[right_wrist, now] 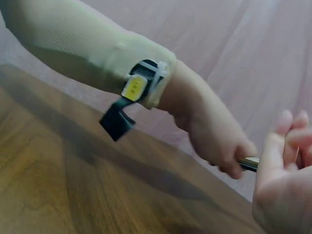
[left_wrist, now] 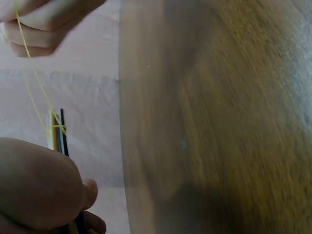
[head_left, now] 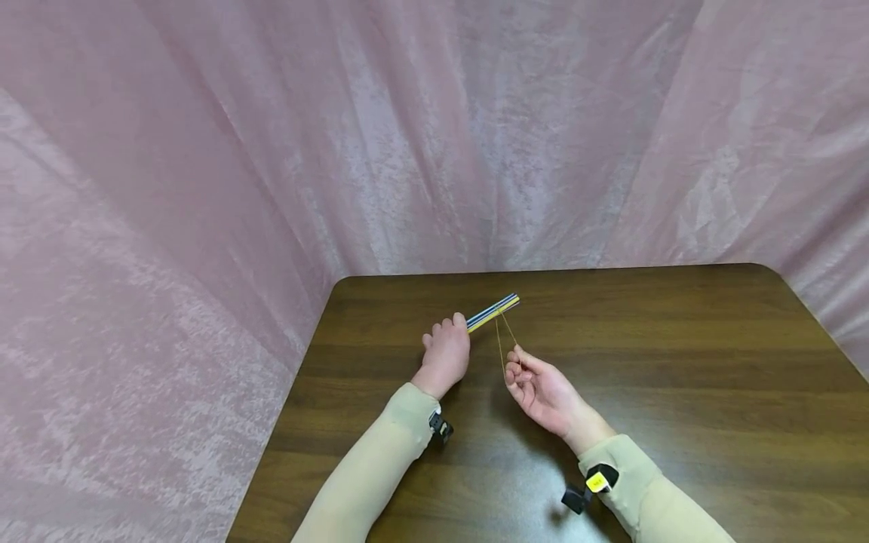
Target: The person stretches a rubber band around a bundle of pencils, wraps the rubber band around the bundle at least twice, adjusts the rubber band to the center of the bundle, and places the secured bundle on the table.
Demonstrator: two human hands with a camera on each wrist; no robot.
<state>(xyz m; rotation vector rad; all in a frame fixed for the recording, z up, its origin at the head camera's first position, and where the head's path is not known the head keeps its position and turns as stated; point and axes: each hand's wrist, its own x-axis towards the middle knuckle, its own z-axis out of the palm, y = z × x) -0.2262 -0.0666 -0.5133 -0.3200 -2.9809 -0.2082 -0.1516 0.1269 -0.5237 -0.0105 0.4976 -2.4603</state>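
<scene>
My left hand (head_left: 448,354) grips a bundle of thin sticks (head_left: 485,313) in blue, white, yellow and dark colours, held tilted above the table with its far end sticking out. A thin yellow rubber band (head_left: 500,348) loops round the bundle near that end; in the left wrist view, a turn of it crosses the sticks (left_wrist: 57,140). With curled fingers, my right hand (head_left: 546,396) pulls the band out taut toward me in two strands. The right wrist view shows only a short piece of the bundle (right_wrist: 248,164) between the hands; the band cannot be made out there.
Both hands are above a brown wooden table (head_left: 679,362) with rounded far corners. Pink curtains (head_left: 407,136) hang behind it and at the left. Small dark devices are strapped on both sleeves, one with a yellow label (head_left: 597,483).
</scene>
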